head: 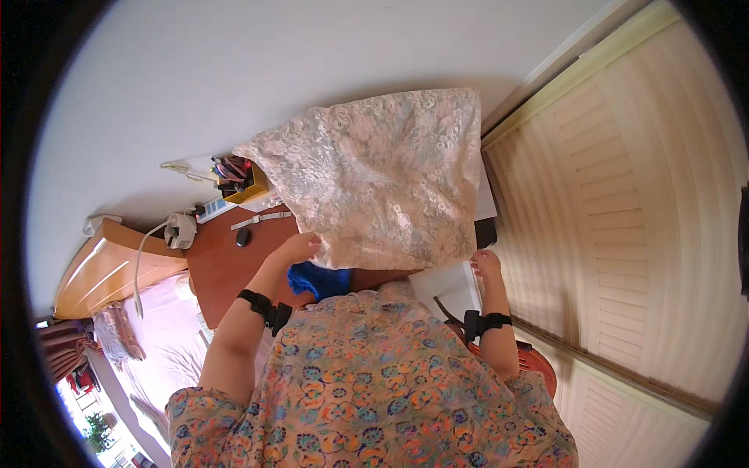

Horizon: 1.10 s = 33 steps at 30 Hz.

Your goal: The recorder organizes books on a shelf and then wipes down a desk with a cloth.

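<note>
A pale pink and grey floral lace-patterned cloth (392,181) spreads over the back of the reddish-brown desk and rises against the wall. My left hand (303,248) pinches its near left corner. At the near right corner is my right hand (485,263), its fingers bent close to the cloth's edge; whether they grip it is hard to tell. A blue fuzzy cloth (319,279) lies at the desk's front edge, just below my left hand. Whatever lies under the patterned cloth is hidden.
Left on the desk (210,275) are a black computer mouse (243,236), a pale strap (260,219), a yellow pen holder (248,186), a power strip (215,209) and a white device with a cord (180,230). A bed (167,322) stands left; sliding doors (614,193) stand right.
</note>
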{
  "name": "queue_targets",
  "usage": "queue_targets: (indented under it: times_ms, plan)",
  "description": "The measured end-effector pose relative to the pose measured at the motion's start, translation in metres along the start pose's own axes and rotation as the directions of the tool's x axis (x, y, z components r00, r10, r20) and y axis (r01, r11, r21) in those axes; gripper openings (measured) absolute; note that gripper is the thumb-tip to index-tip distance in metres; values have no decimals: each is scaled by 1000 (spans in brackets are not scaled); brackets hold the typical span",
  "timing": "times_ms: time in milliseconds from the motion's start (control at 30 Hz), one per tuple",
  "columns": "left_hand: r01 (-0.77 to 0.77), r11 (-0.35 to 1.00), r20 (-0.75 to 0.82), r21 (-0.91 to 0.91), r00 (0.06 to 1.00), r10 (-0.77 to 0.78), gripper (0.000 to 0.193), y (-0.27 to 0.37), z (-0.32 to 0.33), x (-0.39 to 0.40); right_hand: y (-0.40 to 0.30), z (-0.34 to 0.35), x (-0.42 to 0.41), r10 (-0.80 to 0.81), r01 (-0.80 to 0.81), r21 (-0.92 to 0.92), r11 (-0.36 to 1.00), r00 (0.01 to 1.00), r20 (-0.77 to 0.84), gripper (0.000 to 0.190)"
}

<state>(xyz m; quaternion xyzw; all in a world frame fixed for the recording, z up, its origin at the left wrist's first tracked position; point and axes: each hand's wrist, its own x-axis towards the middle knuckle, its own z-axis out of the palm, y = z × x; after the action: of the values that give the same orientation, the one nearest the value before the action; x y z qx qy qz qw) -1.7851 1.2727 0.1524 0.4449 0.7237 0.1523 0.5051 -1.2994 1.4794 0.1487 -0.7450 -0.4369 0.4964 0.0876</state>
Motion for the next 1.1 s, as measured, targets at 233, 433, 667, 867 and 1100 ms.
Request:
queue_targets:
  times_ms: [233, 433, 667, 867, 1100]
  plan:
    - [-140, 981, -423, 133, 887, 184, 28, 47, -25, 27, -94, 17, 66, -671, 613, -273, 742, 678, -300, 58]
    - [276, 936, -585, 219, 805, -100, 26, 55, -34, 55, -204, 36, 80, -649, 611, -248, 752, 752, -116, 57]
    - [235, 882, -451, 409, 892, -28, 46, -53, -25, 95, -234, 71, 147, -514, 494, -350, 796, 857, 41, 23]
    - [119, 979, -401, 168, 915, -42, 50, -21, -24, 105, -222, 60, 187, -356, 353, -69, 933, 933, -42, 14]
    - [131, 991, -349, 31, 930, -112, 59, -10, -18, 113, -233, 74, 224, -405, 395, -251, 884, 914, 16, 17]
